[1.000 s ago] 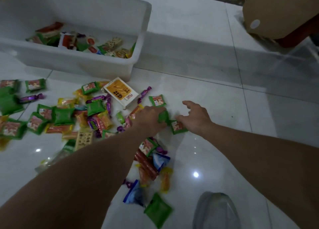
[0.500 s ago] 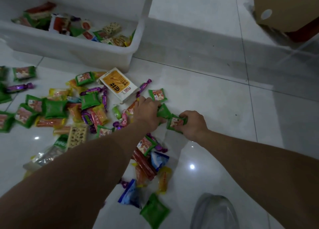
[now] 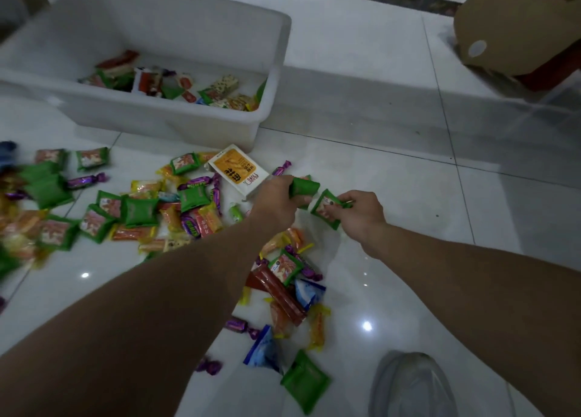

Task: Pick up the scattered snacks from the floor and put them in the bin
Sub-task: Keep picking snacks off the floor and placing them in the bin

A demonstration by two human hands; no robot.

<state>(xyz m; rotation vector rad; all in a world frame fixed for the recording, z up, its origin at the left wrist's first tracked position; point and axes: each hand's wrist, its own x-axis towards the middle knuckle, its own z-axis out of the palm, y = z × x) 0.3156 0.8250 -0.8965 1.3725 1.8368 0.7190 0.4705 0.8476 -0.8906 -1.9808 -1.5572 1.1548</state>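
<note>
Both hands holding snacks
Left hand (image 3: 276,198) curls round plain green packet (image 3: 304,188), crosswise; right hand (image 3: 361,212) pinches printed green packet (image 3: 325,207), tilted; glossy tile floor (image 3: 393,180), white bin (image 3: 163,124) beyond.

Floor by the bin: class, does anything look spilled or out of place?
Yes: wrapped snacks lie scattered over the tiles in front of the white bin, rather than in it. Left hand and right hand each grip one.
</note>
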